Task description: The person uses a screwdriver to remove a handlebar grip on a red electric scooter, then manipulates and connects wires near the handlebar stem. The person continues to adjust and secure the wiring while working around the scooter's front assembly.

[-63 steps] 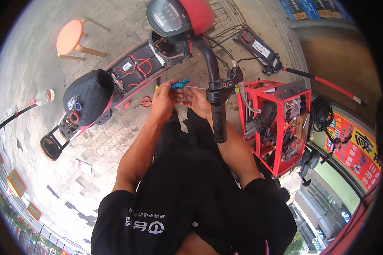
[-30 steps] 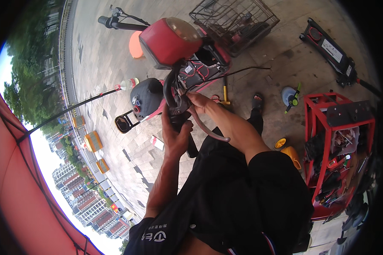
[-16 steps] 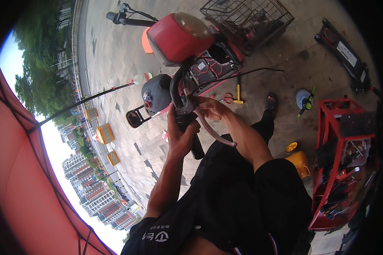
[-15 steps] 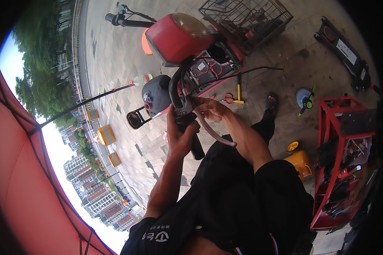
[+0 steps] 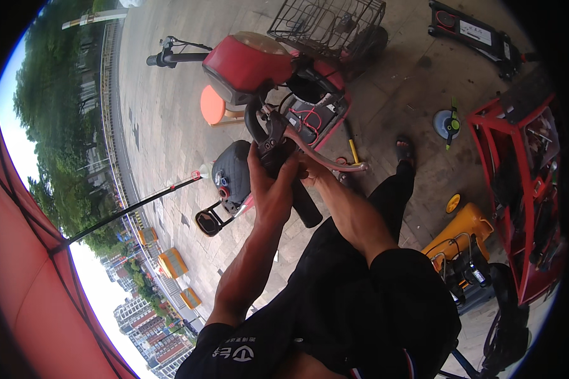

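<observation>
scooter [image 5: 250, 63] on its paving [image 5: 171, 69]: red, right in front of the person, out on pale slabs that run to a railing [image 5: 110, 120] and trees [image 5: 57, 95].
canopy [image 5: 25, 265]: red cloth along the left, a dark pole slanting in.
tool rack [image 5: 526, 189]: red, loaded, well off to the right.
floor jack [image 5: 477, 35]: on the slabs beyond the rack.
stool [image 5: 213, 105]: orange-topped, past the scooter.
handlebar [image 5: 306, 205]: black, grip angled toward the person, brake lever [image 5: 322, 156] curving out beside it.
left hand [image 5: 272, 183]: clamped around the handlebar near the lever's base.
right hand [image 5: 314, 175]: just beside the grip, fingertips hidden; i can't tell whether they hold anything.
</observation>
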`<state>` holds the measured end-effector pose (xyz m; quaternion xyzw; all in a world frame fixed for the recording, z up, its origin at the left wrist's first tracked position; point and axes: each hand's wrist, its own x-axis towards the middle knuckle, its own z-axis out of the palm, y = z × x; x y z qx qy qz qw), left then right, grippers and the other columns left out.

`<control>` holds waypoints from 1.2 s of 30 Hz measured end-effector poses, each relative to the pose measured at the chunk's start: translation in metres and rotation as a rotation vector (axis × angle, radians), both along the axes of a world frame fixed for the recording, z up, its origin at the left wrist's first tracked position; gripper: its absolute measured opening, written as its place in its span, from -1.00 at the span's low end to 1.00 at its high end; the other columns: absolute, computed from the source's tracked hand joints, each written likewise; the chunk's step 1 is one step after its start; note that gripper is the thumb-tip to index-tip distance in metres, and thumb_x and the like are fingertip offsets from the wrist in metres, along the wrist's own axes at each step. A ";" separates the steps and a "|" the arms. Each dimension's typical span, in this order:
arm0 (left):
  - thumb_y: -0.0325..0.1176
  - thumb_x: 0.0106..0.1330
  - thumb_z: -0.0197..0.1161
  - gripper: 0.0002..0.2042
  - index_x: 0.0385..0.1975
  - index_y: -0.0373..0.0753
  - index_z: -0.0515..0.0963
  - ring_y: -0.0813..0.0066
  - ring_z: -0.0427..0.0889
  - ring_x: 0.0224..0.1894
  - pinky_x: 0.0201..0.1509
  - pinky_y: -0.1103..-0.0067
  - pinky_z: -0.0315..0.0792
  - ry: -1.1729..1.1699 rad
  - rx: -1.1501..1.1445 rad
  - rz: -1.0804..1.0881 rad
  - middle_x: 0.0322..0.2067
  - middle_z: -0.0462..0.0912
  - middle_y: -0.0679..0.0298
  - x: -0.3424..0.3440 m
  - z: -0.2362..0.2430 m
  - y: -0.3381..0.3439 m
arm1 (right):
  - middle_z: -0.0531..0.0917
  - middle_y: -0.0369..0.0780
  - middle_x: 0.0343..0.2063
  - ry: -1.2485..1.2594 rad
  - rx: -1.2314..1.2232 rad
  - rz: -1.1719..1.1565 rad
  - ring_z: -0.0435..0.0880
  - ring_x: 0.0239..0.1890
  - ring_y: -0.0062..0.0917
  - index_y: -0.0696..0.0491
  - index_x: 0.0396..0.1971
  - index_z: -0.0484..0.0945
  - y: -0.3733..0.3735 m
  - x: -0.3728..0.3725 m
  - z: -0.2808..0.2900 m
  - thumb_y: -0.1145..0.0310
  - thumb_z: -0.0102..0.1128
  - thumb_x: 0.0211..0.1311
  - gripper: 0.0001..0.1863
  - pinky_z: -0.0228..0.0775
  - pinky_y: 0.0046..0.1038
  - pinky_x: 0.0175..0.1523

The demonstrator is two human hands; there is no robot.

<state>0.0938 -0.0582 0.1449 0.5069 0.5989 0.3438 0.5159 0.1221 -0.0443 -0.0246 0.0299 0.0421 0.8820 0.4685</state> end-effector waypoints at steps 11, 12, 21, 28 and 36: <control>-0.45 0.19 0.22 -0.46 0.19 -0.25 0.23 0.36 0.52 -0.07 -0.15 0.54 0.48 0.227 0.422 -0.518 -0.03 0.42 0.07 -0.052 0.004 0.019 | 0.59 -0.33 -0.46 -0.106 -0.135 -0.454 0.55 -0.53 -0.70 -0.03 -0.19 0.52 0.019 -0.072 -0.065 0.04 0.16 0.23 -0.67 0.38 -0.66 -0.53; -0.47 0.17 0.23 -0.44 0.20 -0.23 0.24 0.30 0.51 -0.03 -0.12 0.51 0.48 0.401 0.650 -0.612 0.02 0.39 0.04 -0.057 0.012 0.023 | 0.53 -0.32 -0.61 -0.099 -0.020 -0.461 0.47 -0.68 -0.71 -0.01 -0.38 0.47 0.018 -0.072 -0.065 0.08 0.15 0.25 -0.73 0.22 -0.72 -0.69; -0.51 -0.02 0.21 -0.62 -0.11 -0.18 0.51 0.04 0.48 -0.07 -0.22 0.39 0.59 0.890 1.348 -1.245 0.05 0.40 0.16 -0.055 0.037 0.046 | 0.63 -0.20 -0.15 0.067 0.077 -0.649 0.67 -0.34 -0.58 -0.08 -0.04 0.49 -0.013 -0.085 -0.057 0.20 0.25 0.19 -0.65 0.51 -0.54 -0.30; -0.50 -0.05 0.19 -0.61 -0.11 -0.23 0.48 0.05 0.49 -0.13 -0.26 0.45 0.59 0.866 1.476 -1.276 -0.01 0.42 0.19 -0.060 0.028 0.054 | 0.58 -0.32 0.00 0.121 0.065 -0.776 0.61 -0.05 -0.51 -0.12 0.09 0.43 -0.013 -0.126 -0.054 0.23 0.30 0.14 -0.51 0.48 -0.42 -0.08; -0.53 -0.03 0.25 -0.61 -0.11 -0.22 0.49 0.14 0.50 -0.09 -0.12 0.43 0.54 0.851 1.427 -1.245 -0.03 0.47 0.20 -0.063 0.026 0.052 | 0.62 -0.31 -0.43 0.210 -0.057 -0.790 0.58 -0.45 -0.61 -0.02 -0.13 0.53 0.012 -0.112 -0.066 0.15 0.24 0.20 -0.69 0.45 -0.55 -0.32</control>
